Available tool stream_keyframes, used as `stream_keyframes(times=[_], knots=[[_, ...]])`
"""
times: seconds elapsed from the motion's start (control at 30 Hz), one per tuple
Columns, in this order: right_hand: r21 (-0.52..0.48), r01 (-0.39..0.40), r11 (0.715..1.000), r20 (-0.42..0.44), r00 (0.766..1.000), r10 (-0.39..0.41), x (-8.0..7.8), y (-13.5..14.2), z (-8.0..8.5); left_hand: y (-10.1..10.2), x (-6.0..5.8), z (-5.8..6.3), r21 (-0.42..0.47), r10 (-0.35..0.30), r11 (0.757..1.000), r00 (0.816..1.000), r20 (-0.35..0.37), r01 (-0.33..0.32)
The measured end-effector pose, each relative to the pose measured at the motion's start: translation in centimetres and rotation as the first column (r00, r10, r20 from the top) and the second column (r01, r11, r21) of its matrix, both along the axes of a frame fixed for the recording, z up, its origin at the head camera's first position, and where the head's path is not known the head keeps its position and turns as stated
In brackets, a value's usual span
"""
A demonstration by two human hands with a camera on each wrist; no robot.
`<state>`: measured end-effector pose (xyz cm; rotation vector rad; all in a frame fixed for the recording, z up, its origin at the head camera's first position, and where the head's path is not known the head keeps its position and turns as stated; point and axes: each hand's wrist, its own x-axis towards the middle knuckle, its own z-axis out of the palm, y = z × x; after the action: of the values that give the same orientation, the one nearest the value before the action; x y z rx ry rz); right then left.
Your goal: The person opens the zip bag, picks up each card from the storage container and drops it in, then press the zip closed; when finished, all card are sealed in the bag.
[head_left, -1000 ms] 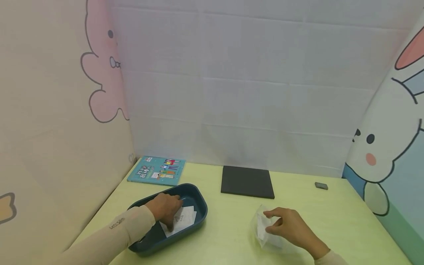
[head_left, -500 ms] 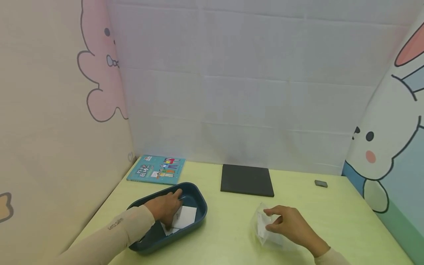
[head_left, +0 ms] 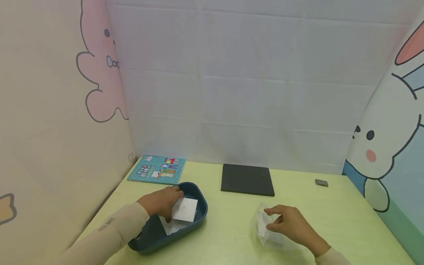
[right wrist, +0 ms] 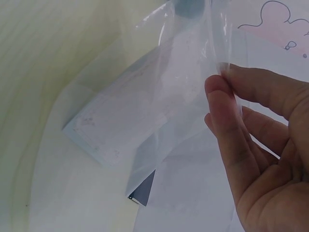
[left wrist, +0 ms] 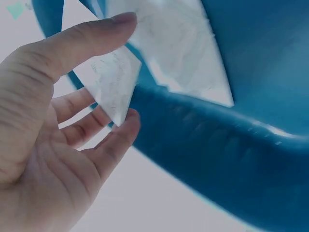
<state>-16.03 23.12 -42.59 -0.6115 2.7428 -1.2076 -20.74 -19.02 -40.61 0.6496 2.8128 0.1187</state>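
Note:
My left hand (head_left: 161, 201) reaches into a dark blue tray (head_left: 202, 217) at the left. It pinches a white square card (left wrist: 108, 72) by its edges, thumb on one side and fingertips on the other, as the left wrist view shows. More white cards (head_left: 173, 226) lie beneath it in the tray. At the right, my right hand (head_left: 293, 228) pinches the edge of a clear plastic bag (right wrist: 159, 92) between thumb and index finger. Inside the bag sits a white stack of cards or paper (right wrist: 120, 111), blurred by the plastic.
A blue picture book (head_left: 158, 170) lies at the back left of the pale yellow table (head_left: 228, 228). Behind the bag is a flat black board (head_left: 247, 180), and a small grey block (head_left: 321, 183) rests at the back right. Printed cloth walls stand on three sides.
My left hand has drawn a card up off the others in the tray and shifted slightly back and to the left. The right hand and the bag have stayed in place.

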Motion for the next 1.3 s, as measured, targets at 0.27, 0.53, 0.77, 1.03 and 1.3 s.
stream_keyframes(times=[0.27,0.53,0.77,1.03,1.3], knots=[[-0.004,-0.016,1.000,0.014,1.000,0.016,0.1,0.1,0.1,0.2,0.4,3.4,0.126,0.009,0.992,0.999,0.037,-0.014],[0.000,-0.009,1.000,0.003,1.000,0.009,0.0,0.0,0.3,0.6,0.8,5.2,0.179,0.023,0.984,0.999,-0.027,-0.018],[-0.014,-0.011,1.000,0.012,1.000,0.011,-0.1,0.0,0.2,1.9,1.2,5.5,0.243,-0.027,0.968,0.991,-0.135,0.059],[0.009,-0.013,1.000,-0.019,1.000,0.013,-0.5,-0.1,0.6,4.6,2.0,6.2,0.254,-0.028,0.965,0.989,-0.144,0.064],[0.003,-0.019,1.000,-0.023,1.000,0.019,-0.1,0.0,0.4,8.1,3.0,6.0,0.196,-0.086,0.974,0.986,-0.142,0.113]])
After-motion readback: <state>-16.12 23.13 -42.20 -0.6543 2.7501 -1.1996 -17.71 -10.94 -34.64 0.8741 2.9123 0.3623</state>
